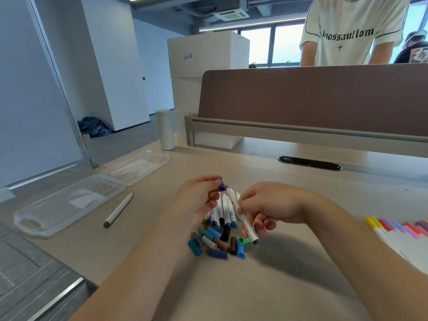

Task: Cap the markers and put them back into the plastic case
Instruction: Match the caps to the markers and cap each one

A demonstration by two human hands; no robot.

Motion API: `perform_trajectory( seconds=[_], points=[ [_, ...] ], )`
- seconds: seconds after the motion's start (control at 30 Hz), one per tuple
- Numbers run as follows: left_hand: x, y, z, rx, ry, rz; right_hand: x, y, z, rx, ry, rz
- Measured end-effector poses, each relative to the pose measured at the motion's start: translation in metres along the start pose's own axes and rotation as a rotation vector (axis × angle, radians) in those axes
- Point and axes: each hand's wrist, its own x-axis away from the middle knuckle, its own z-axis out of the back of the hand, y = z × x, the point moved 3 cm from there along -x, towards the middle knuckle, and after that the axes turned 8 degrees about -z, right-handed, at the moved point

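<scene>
1. Nearest on the tabletop, between the two forearms, lies a heap of loose caps in blues, teal, brown, grey and green. Several of the blues look alike, so a wrong shade could easily be picked, and a forearm sliding forward would scatter the heap.
2. The right hand grips a white marker, fingers curled round the barrel and its blue end pointing back toward the person. If that end is the nib, it sits close to the fingers and could ink them.
3. Just beyond the heap, a bundle of uncapped markers lies between the hands. A nudge from either wrist would set them rolling.
4. The left hand pinches a blue cap at its fingertips, near the marker's far end and apart from the blue end. The two must be turned to meet, and a tilted push could leave the cap half seated or make it slip out.
5. To the left, a single marker lies alone.
6. Farther left, the plastic case lies open, well apart from the hands and close to the tabletop's edge. A marker dropped short could roll off.
7. At the far right, a row of bright markers is easily mixed with this set.
</scene>
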Motion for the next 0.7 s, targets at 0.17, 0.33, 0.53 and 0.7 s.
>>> perform_trajectory(
  seconds=[0.17, 0.33, 0.53, 0.7],
  points=[
    [0.001, 0.000, -0.001, -0.032, -0.010, -0.010, 0.001, -0.001, -0.004, 0.051, -0.011, -0.018],
    [0.003, -0.001, -0.003, -0.093, -0.024, -0.048, -0.001, -0.001, 0.000, 0.036, 0.054, 0.005],
    [-0.001, -0.005, -0.001, -0.237, 0.038, -0.153, -0.001, -0.003, 0.001, 0.045, 0.236, 0.058],
    [-0.004, 0.002, -0.002, -0.252, 0.101, -0.234, -0.001, -0.011, 0.000, 0.102, 0.368, 0.091]
  ],
)
